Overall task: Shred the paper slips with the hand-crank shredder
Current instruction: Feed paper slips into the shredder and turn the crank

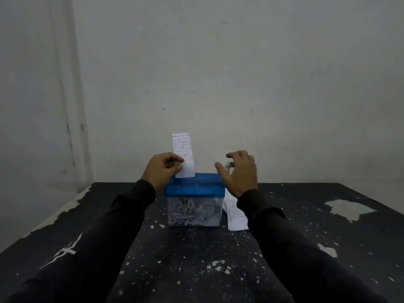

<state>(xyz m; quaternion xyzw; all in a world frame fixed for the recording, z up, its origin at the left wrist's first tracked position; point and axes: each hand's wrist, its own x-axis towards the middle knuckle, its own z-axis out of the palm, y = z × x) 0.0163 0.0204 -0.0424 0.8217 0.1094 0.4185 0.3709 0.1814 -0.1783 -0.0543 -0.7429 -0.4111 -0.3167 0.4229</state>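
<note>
On chipped black table (196, 270), shredder (194, 189) bin holds shreds (193, 212); left fingers (178, 165) pinch slip (183, 154), right fingers (220, 169) spread.

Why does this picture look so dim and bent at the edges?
Head view: dim, flat room light, no glare or hard shadows; the wide lens bows the table edges; the right hand is slightly motion-blurred near the crank, while the left hand and paper slip look sharper, though its print is unreadable.
</note>
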